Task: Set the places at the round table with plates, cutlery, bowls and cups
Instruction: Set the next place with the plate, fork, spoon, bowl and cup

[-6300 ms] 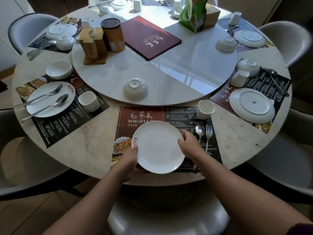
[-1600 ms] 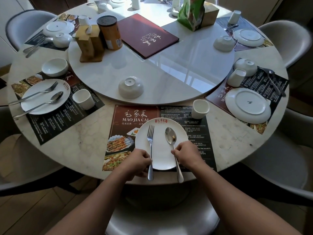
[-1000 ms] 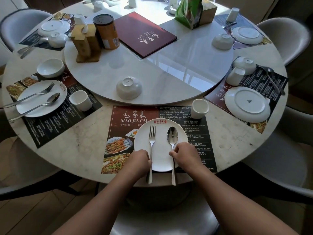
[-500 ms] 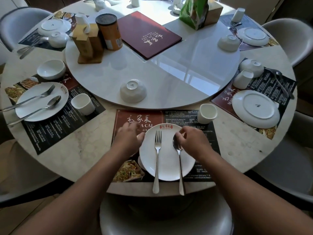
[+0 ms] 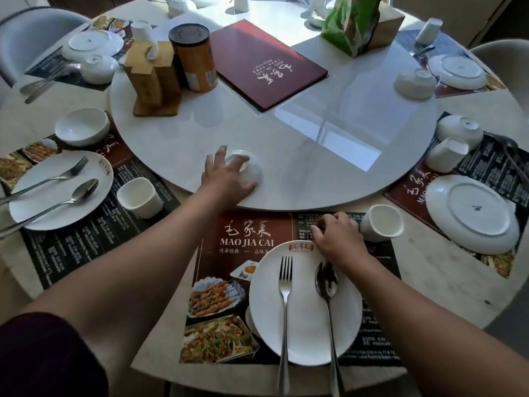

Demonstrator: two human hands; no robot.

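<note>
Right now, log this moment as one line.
left hand: grips inverted bowl | right hand: beside cup | plate: fork, spoon on it

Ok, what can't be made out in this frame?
All in the head view:
Whether the right hand touches the cup: its own back hides the fingertips.
End of the spoon handle: cut off by the bottom edge.
Near side of the bowl: covered by the left hand.
The far cup: cut off by the top edge.

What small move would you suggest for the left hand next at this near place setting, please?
Probably lift the upturned bowl off the turntable and set it upright on the near placemat: the left hand covers it, and that place has plate, fork, spoon and cup, but no bowl.
</note>
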